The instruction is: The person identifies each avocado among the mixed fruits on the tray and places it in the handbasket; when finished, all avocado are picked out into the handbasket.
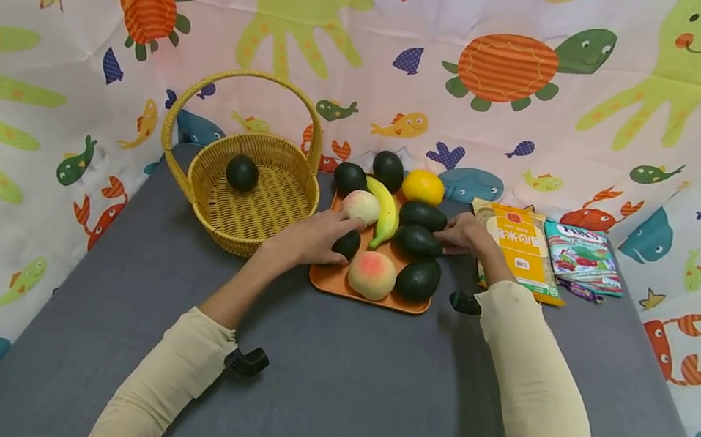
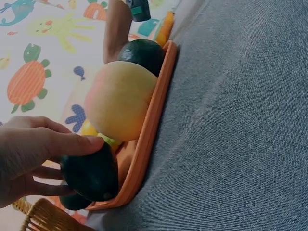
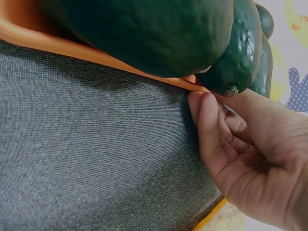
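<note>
My left hand (image 1: 308, 239) grips a dark green avocado (image 2: 91, 168) at the left side of an orange tray (image 1: 341, 292). Its thumb lies over the avocado's top, with other fingers beneath, in the left wrist view. On the right, my right hand (image 3: 255, 154) pinches the tray's rim, fingertips just below the end of another avocado (image 3: 236, 53). The tray also bears several more avocados, a large peach (image 1: 372, 275) at the front, a paler peach (image 1: 361, 207), a banana (image 1: 388, 216) and a round yellow fruit (image 1: 423, 187).
A woven basket (image 1: 282, 202) with a tall handle stands left of the tray, one avocado (image 1: 242, 172) inside it. To the right lie a yellow food bag (image 1: 520, 244), a teal candy bag (image 1: 585, 257) and a purple wrapped sweet (image 1: 580, 291). A patterned curtain (image 1: 370, 66) hangs behind.
</note>
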